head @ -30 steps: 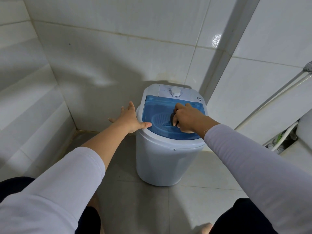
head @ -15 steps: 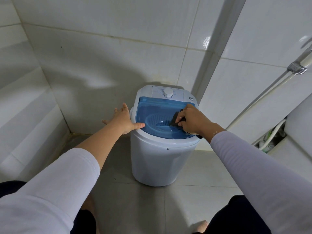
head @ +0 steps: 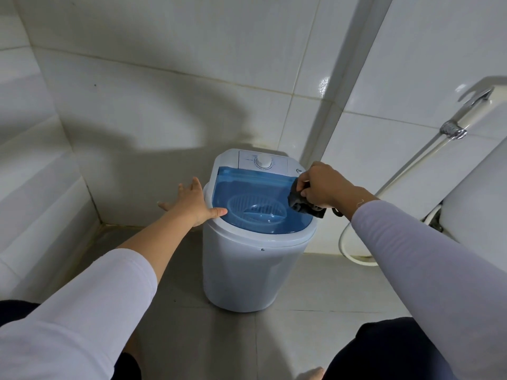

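The washing machine (head: pixel 248 272) has a smooth white plastic body, its lid (head: pixel 258 198) is glossy translucent blue plastic (slightly ribbed), the rag (head: pixel 303 202) is dark matt cloth.

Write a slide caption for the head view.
Right hand holds a dark cloth at the right edge of the blue lid; left hand rests on the side of the white washer.

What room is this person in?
Most likely a bathroom: glossy white wall tiles, a spray hose by what looks like a toilet tank, and a small washing machine on the floor.
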Demonstrator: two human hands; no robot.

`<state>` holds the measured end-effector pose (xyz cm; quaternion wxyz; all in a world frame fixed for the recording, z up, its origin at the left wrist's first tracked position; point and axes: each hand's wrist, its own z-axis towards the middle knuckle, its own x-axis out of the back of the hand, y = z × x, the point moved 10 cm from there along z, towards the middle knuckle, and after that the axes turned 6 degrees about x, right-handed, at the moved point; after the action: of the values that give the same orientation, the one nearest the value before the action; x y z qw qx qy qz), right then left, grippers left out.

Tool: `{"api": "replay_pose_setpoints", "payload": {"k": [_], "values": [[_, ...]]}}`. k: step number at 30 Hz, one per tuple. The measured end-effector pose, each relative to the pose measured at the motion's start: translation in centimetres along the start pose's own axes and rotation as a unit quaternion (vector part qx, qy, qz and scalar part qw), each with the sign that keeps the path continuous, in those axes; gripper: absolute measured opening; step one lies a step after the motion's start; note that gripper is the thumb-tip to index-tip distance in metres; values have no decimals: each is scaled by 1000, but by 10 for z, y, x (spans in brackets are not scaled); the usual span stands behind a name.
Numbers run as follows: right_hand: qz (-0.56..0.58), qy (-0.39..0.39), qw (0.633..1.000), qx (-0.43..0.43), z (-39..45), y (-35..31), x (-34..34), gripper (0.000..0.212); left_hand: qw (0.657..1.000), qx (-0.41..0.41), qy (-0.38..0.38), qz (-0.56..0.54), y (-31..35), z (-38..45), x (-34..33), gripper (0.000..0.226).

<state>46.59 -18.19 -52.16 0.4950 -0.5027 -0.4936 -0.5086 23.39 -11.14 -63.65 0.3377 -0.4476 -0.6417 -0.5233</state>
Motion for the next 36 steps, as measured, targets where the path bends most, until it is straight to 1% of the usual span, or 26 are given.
{"api": "replay_pose_setpoints", "payload": {"k": [3, 5, 8, 10, 15, 18, 20, 23, 26, 28, 30, 32, 34, 36], "values": [[47, 10, 999, 25, 5, -16, -3, 22, 1000, 2, -8, -17, -1, 1, -2, 113], [78, 3, 996, 52, 9, -34, -13, 20, 1000, 1, -10, -18, -1, 1, -2, 113], [101, -32, 988, 109, 8, -69, -33, 23, 1000, 0, -14, -20, -1, -2, 0, 113], [89, -67, 984, 143, 5, -88, -49, 26, 1000, -1, -18, -20, -1, -2, 0, 114], [76, -95, 982, 144, 3, -87, -59, 27, 999, -1, -23, -25, -1, -2, -1, 114], [88, -96, 980, 149, 0, -83, -58, 28, 1000, -20, -1, -18, 4, -4, 3, 108], [101, -85, 979, 153, -3, -79, -58, 29, 997, -63, 36, -13, 14, -7, 4, 97], [122, -37, 981, 148, -5, -72, -51, 21, 988, -132, 74, -27, 26, -18, 3, 73], [157, 20, 979, 126, -5, -65, -33, 18, 977, -174, 79, -97, 33, -28, 2, 49], [197, 59, 972, 111, -4, -62, -14, 16, 960, -208, 92, -164, 41, -36, 11, 36], [215, 92, 967, 99, -3, -60, 8, 16, 938, -239, 106, -226, 52, -44, 27, 32], [234, 105, 963, 85, -2, -58, 27, 17, 923, -251, 117, -268, 63, -52, 45, 31], [244, 110, 960, 83, 1, -59, 42, 18, 915, -256, 119, -288, 72, -59, 62, 32], [249, 118, 957, 85, 1, -61, 55, 19, 915, -262, 121, -284, 79, -64, 77, 33]]}}
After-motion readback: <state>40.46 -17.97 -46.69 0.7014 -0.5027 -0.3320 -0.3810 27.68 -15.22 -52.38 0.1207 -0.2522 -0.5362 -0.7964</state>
